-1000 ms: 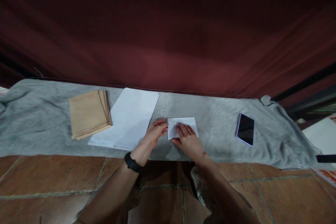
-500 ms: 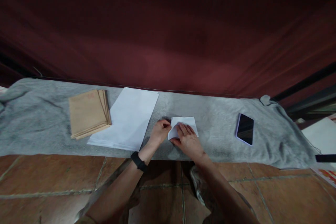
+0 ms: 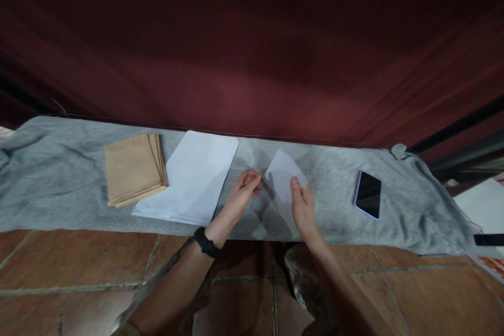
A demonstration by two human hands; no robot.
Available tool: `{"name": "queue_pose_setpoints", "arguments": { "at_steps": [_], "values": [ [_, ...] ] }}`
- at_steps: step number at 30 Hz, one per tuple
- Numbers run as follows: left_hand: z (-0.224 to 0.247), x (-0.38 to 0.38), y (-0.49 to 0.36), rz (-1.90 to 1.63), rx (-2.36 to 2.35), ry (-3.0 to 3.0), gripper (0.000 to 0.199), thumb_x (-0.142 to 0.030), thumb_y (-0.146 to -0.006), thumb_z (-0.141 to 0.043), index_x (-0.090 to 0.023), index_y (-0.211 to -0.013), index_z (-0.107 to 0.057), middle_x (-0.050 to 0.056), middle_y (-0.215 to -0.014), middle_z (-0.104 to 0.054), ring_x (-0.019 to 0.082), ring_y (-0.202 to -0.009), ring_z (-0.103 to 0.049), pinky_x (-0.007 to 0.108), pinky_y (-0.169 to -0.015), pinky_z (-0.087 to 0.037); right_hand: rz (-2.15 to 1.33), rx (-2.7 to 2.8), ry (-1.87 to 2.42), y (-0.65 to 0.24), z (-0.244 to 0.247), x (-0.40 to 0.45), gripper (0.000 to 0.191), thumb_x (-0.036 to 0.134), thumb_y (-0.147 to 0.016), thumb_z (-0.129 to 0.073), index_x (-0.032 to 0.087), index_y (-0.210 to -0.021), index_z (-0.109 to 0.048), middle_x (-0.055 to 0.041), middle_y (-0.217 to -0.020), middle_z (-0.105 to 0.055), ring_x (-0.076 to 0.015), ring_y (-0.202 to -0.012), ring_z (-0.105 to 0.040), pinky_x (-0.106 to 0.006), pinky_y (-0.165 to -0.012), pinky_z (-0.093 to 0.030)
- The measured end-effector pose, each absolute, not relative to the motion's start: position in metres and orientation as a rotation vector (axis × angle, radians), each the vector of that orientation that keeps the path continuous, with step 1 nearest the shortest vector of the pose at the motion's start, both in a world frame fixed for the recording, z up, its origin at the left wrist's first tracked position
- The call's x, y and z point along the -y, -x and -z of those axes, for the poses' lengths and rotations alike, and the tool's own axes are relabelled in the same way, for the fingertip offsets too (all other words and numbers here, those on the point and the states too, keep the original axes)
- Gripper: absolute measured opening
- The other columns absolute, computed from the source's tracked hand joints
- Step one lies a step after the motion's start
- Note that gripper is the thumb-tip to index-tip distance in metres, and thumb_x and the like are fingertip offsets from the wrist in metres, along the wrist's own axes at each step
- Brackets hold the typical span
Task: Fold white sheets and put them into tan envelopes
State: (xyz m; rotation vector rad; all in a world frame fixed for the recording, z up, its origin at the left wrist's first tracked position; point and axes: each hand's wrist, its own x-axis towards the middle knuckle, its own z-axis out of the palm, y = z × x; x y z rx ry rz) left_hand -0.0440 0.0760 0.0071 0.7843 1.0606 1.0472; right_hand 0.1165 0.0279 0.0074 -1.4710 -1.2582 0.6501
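Your right hand (image 3: 303, 205) pinches the small folded paper (image 3: 284, 174) by its near right edge, thumb on top, above the middle of the grey cloth (image 3: 326, 168), while your left hand (image 3: 246, 189) is just left of it, holding nothing that shows, its fingers loosely curled. With only that one-sided pinch, the paper's free far end could droop or its layers could fan apart and shift the crease. The soft, rumpled cloth gives little firm backing, so pressing a fold down on it could leave the edge blunt or crooked.
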Motion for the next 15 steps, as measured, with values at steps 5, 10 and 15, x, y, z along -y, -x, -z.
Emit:
{"name": "queue_pose_setpoints", "arguments": {
  "at_steps": [5,10,15],
  "values": [
    [0.006,-0.07,0.041,-0.904,-1.06,-0.749,0.088,-0.022,-0.066,-0.08,-0.02,-0.147,-0.045,0.003,-0.091,-0.071,0.021,-0.086,-0.07,0.032,-0.076,-0.056,-0.952,0.726,1.296,-0.11,0.004,-0.037,0.049,0.057,-0.093,-0.052,0.017,-0.117,-0.066,-0.0097,-0.106,-0.076,-0.0243,-0.096,-0.072,-0.035,-0.079,-0.059],
    [0.018,-0.088,0.052,-1.006,-1.161,-0.933,0.095,-0.008,-0.062,-0.067,-0.017,-0.153,-0.04,-0.001,-0.088,-0.072,0.017,-0.078,-0.068,0.026,-0.074,-0.053,-0.958,0.705,1.433,-0.124,0.027,-0.043,0.048,0.051,-0.073,-0.07,0.019,-0.109,-0.066,-0.0026,-0.087,-0.073,-0.0195,-0.075,-0.067,-0.032,-0.066,-0.056],
    [0.033,-0.106,0.066,-0.971,-1.288,-1.154,0.086,-0.005,-0.061,-0.062,-0.017,-0.146,-0.052,-0.002,-0.079,-0.068,0.016,-0.066,-0.064,0.027,-0.068,-0.054,-0.831,1.008,1.684,-0.14,0.041,-0.043,0.049,0.044,-0.078,-0.06,0.018,-0.119,-0.062,0.005,-0.063,-0.061,-0.019,-0.056,-0.06,-0.031,-0.057,-0.05]
  ]
}}
